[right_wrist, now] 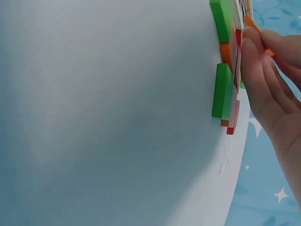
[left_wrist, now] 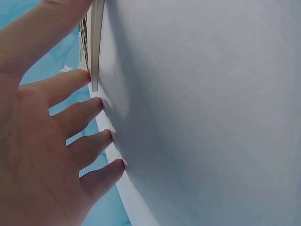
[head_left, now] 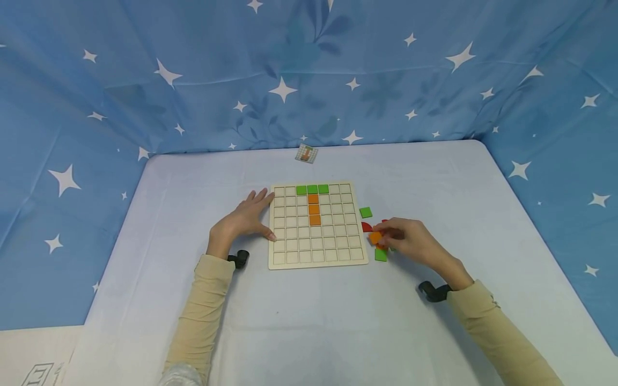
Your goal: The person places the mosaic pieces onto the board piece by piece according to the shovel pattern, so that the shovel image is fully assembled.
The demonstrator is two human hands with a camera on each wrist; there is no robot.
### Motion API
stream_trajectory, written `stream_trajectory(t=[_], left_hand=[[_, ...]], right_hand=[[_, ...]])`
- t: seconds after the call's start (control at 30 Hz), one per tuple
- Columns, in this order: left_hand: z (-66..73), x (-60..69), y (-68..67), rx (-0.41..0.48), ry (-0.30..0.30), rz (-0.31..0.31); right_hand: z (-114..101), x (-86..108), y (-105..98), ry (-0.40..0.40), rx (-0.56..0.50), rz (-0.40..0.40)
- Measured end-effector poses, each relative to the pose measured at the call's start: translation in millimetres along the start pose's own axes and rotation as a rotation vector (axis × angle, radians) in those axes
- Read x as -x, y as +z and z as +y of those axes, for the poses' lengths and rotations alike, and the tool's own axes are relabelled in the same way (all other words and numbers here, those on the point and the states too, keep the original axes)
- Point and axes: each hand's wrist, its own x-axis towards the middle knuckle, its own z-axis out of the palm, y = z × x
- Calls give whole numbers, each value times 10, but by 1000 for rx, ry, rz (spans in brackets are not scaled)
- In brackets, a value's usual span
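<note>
A pale square grid board (head_left: 289,257) lies on the table. Three green square tiles (head_left: 312,189) form a row near its top edge, and three orange square tiles (head_left: 314,209) run down from the middle one. My left hand (head_left: 246,215) rests at the board's left edge, fingers spread, thumb and index finger touching it. Right of the board, my right hand (head_left: 410,238) pinches an orange tile (head_left: 375,237) between thumb and fingers, above a small pile of loose pieces. In the right wrist view that orange tile (right_wrist: 249,21) shows edge-on, partly hidden by the fingertips.
Beside the board lie loose green tiles (head_left: 365,212), a red rounded piece (head_left: 367,227) and others partly covered by my right hand. A small picture card (head_left: 306,153) with a grid pattern sits behind the board. Blue star-printed cloth (head_left: 309,75) hangs along the table's far edge.
</note>
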Motion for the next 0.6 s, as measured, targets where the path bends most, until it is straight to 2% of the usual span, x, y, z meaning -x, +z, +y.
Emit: stream_trajectory(t=[0.13,0.23,0.6], left_hand=[[11,4,-3,-1,0,-4],[14,2,-3,-3,0,-7],[2,4,0,-5,3,0]], right_hand=[[-12,-16,5,46,-52,-18],[-22,-34,18,49,-69,-23],[-92,-152,58,-23,-113,-17]])
